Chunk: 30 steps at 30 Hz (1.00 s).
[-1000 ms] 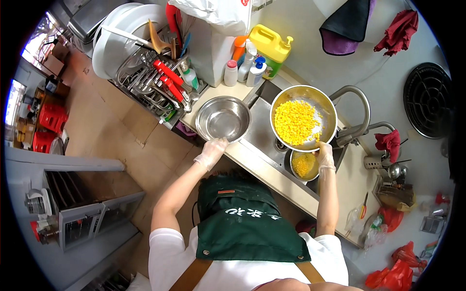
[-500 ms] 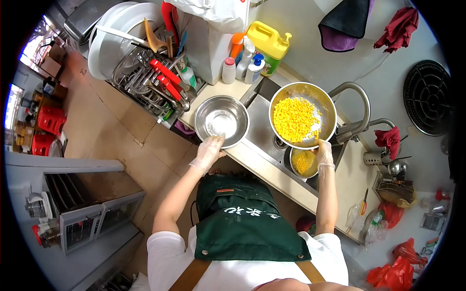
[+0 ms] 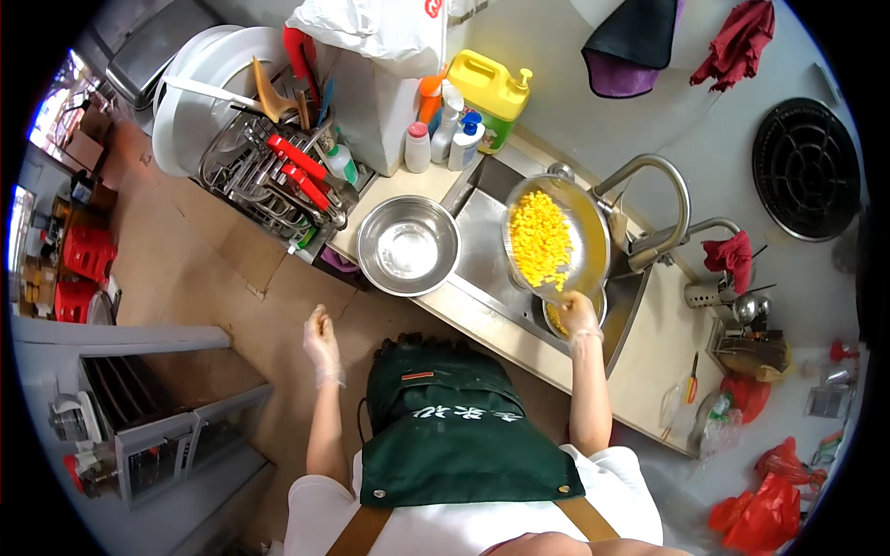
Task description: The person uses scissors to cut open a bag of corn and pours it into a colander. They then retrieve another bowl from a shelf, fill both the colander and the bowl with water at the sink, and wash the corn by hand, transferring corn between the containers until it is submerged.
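Note:
My right hand (image 3: 580, 317), in a clear glove, grips the near rim of a metal colander (image 3: 591, 243). The colander is tilted over the sink (image 3: 484, 243), and yellow corn kernels (image 3: 540, 239) have gathered on its left side. Partly hidden beneath it, a smaller metal bowl (image 3: 599, 313) in the sink also holds some corn. On the counter left of the sink stands a steel bowl (image 3: 408, 278) with no food in it. My left hand (image 3: 322, 345), gloved too, hangs apart from the bowl over the floor, its fingers curled together around nothing.
A curved faucet (image 3: 684, 199) arches over the sink's right side. Behind the counter stand a yellow jug (image 3: 482, 93) and several bottles. A rack of utensils (image 3: 269, 176) with red-handled tools is at the left. A peeler-like tool (image 3: 692, 385) lies on the right counter (image 3: 649, 371).
My left hand has let go of the steel bowl and drawn back to the left. The colander has tipped from nearly level, and its corn has slid leftward.

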Each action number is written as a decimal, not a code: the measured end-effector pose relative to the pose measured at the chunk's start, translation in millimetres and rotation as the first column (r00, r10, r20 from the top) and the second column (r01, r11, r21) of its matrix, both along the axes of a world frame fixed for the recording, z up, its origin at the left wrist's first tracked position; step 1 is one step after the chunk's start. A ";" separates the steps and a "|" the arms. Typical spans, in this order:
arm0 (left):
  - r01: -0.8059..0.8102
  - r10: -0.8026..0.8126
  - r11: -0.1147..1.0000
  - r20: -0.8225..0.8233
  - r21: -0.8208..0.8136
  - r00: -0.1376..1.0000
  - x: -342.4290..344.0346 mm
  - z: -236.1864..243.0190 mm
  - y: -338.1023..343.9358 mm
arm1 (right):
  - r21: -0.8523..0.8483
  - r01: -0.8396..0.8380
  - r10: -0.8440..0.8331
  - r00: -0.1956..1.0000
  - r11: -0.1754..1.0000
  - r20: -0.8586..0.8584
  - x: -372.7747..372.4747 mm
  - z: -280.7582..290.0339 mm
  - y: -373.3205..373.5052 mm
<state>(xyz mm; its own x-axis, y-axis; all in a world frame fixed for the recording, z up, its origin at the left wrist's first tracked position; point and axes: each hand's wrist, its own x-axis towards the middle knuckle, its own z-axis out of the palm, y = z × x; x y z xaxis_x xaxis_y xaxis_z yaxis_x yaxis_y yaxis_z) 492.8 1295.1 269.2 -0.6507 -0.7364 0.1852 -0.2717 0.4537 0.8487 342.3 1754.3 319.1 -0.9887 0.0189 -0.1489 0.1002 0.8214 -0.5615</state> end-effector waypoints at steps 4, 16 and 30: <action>0.158 -0.158 0.987 -0.004 0.036 0.987 -16.4 27.9 10.6 | -0.213 0.007 -0.017 0.999 0.977 -0.045 -3.2 -55.7 -4.5; 0.139 -0.164 0.978 0.163 0.156 0.973 16.4 26.7 12.5 | -0.713 0.668 -0.525 0.694 0.215 0.493 -6.1 -26.8 -37.9; 0.105 -0.186 0.937 0.221 0.333 0.957 25.3 15.9 16.7 | -0.681 0.694 -0.504 0.685 0.233 0.526 10.2 -25.4 -29.0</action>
<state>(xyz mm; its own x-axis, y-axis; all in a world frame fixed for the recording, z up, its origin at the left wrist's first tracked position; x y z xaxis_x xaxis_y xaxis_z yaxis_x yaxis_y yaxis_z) 518.1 1311.9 285.1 -0.7501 -0.6239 -0.2191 -0.4407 0.2246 0.8691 352.5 1725.3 293.7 -0.6969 0.3789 -0.6089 0.5151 -0.3263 -0.7926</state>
